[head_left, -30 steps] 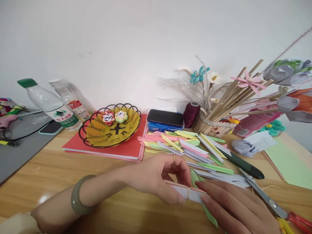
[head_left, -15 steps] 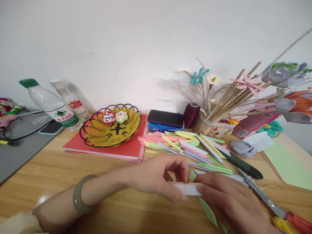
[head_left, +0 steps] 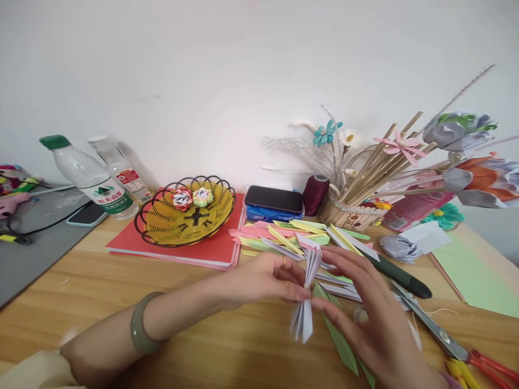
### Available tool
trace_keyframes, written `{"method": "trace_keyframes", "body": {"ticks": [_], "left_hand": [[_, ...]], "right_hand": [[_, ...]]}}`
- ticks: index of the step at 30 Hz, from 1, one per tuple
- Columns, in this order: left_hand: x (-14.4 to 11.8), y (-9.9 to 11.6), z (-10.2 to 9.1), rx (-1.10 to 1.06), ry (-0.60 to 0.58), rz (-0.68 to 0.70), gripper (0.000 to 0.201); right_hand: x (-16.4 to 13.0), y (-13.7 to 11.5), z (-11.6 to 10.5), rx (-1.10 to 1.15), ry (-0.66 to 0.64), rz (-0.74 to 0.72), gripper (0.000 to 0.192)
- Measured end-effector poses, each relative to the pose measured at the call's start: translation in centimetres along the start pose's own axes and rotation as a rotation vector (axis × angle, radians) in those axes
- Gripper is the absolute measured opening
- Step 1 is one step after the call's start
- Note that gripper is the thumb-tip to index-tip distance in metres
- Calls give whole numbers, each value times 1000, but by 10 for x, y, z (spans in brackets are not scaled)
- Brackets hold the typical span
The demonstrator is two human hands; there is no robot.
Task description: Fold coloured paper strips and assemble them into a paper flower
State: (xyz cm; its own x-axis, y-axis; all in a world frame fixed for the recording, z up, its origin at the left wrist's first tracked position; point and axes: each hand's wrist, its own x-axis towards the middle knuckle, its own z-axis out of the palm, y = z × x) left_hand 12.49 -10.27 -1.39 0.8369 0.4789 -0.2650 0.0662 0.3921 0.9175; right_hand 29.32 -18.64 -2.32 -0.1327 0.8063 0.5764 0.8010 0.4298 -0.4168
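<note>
Two bottles (head_left: pixel 107 195) stand at the far left, beside a phone (head_left: pixel 87 215) lying partly on a gray mat (head_left: pixel 44 243). Next comes a yellow basket (head_left: pixel 170 224) with a black looped rim, holding two small paper balls (head_left: pixel 182 199) and resting on red paper (head_left: pixel 125 239). At center, a person's left hand (head_left: pixel 263 281), a bracelet (head_left: pixel 145 325) on its wrist, pinches a bundle of folded pale paper (head_left: pixel 311 267) at its narrow waist, thumb and fingers closed together. The bundle is near upright over the wooden table (head_left: pixel 227 351), its folds spread above and below the grip, with a heap of colored strips (head_left: pixel 279 237) behind. A steady pinch right at the waist would likely serve best: firm enough to stop layers slipping, light enough not to crush them. Alongside, the right hand (head_left: pixel 371 302) has its fingers parted, forefinger by the upper folds, thumb by the lower; whether either tip presses on the paper cannot be told. Touching the layers gently and evenly at both ends should keep the creases crisp. Farther right lie red-handled scissors (head_left: pixel 446 336), best kept clear of that wrist, and pale green paper (head_left: pixel 478 275).
</note>
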Motion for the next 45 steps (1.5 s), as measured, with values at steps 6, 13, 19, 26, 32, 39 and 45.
{"method": "trace_keyframes", "body": {"ticks": [6, 13, 19, 26, 32, 39, 45], "left_hand": [[2, -3, -3, -43, 80, 13, 23], [3, -3, -4, 7, 96, 40, 21], [6, -5, -3, 71, 241, 33, 24], [7, -9, -2, 146, 291, 46, 24], [6, -11, 1, 165, 243, 88, 22], [3, -11, 6, 164, 154, 57, 26], [1, -8, 7, 116, 117, 53, 35]], "right_hand": [[2, 0, -2, -144, -190, -181, 73], [3, -3, -5, -255, -190, -182, 67], [4, -4, -4, -352, -161, -184, 64], [3, -1, 1, -397, -109, -186, 52], [4, -2, 1, -430, -138, -166, 40], [6, -6, 0, -355, -61, -264, 27], [8, -6, 0, -300, -60, -273, 19]]}}
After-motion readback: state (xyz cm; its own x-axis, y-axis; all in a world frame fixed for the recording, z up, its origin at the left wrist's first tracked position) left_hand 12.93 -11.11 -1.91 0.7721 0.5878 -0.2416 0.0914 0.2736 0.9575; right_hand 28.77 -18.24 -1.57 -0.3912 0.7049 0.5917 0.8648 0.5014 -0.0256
